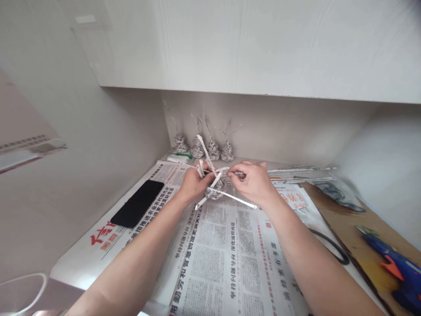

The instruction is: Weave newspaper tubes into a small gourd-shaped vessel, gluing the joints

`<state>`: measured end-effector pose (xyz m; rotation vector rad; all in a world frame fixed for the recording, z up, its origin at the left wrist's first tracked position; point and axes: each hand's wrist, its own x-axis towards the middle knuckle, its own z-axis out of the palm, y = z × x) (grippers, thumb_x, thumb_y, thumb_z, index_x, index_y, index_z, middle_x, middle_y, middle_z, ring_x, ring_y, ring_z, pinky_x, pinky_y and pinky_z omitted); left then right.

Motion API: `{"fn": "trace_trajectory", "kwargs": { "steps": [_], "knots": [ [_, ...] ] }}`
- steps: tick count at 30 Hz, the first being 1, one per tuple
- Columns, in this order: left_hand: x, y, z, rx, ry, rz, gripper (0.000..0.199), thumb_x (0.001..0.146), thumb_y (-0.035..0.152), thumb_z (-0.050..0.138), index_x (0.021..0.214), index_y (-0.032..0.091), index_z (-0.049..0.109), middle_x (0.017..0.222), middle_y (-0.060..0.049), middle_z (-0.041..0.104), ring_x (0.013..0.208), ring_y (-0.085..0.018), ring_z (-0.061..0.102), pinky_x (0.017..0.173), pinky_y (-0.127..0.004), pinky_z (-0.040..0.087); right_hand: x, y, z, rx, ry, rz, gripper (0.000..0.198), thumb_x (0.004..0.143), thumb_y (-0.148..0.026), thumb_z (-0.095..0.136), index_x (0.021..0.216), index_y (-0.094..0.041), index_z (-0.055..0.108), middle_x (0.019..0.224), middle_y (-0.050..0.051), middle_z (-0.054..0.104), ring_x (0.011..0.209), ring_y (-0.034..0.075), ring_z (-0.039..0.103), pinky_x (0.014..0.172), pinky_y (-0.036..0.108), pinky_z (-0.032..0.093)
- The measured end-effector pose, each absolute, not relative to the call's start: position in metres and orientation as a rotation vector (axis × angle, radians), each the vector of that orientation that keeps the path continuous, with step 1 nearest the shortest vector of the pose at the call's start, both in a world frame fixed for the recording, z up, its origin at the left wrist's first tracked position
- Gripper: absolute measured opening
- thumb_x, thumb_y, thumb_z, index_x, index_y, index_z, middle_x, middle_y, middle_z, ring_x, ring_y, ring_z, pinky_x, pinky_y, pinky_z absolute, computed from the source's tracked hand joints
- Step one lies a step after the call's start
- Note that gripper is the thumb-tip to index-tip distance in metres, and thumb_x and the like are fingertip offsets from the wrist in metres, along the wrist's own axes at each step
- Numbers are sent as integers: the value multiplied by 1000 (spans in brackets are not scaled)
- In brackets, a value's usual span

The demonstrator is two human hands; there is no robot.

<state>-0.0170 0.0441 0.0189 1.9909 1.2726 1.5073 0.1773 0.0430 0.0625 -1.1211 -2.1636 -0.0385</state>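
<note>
In the middle of the head view, my left hand (195, 182) is closed around a small piece woven from rolled newspaper strips (217, 191). Several white paper strips stick out of the woven piece in different directions, one of them pointing up and one to the lower right. My right hand (251, 177) is just to its right, thumb and fingertips pinched on a paper strip (241, 174). Part of the woven piece is hidden behind the left fingers and the crossing strips.
Newspaper sheets (213, 263) cover the table. A black phone (138, 204) lies at left. Several finished woven paper pieces (212, 150) stand along the back wall. Rolled paper sticks (296, 175) lie at right, near a blue glue gun (391, 261) on cardboard (351, 245). A panel (250, 48) overhangs.
</note>
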Motion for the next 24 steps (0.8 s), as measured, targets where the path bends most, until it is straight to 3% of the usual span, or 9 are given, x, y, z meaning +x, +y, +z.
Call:
{"fn": "trace_trajectory", "kwargs": {
  "steps": [7,14,24],
  "knots": [
    [-12,41,21,1963,1284,1509,7,77,23,65,75,19,69,78,-3,71,80,-20,65,76,-31,50,176,45,58,-1129,-2192,-98,12,81,-24,61,73,-22,69,75,1,69,76,20,60,73,35,27],
    [-11,40,23,1899,1214,1500,8,77,22,63,79,18,70,76,-3,72,74,-19,66,70,-28,51,175,49,54,-1100,-2108,96,10,80,-22,63,74,-22,71,73,1,69,71,18,59,71,32,34],
    [-12,42,20,1971,1300,1428,10,77,23,64,80,15,70,82,-5,71,82,-20,65,78,-30,49,177,53,55,-1117,-2199,68,10,80,-20,63,76,-20,72,75,3,69,73,18,61,73,32,38]
  ]
}}
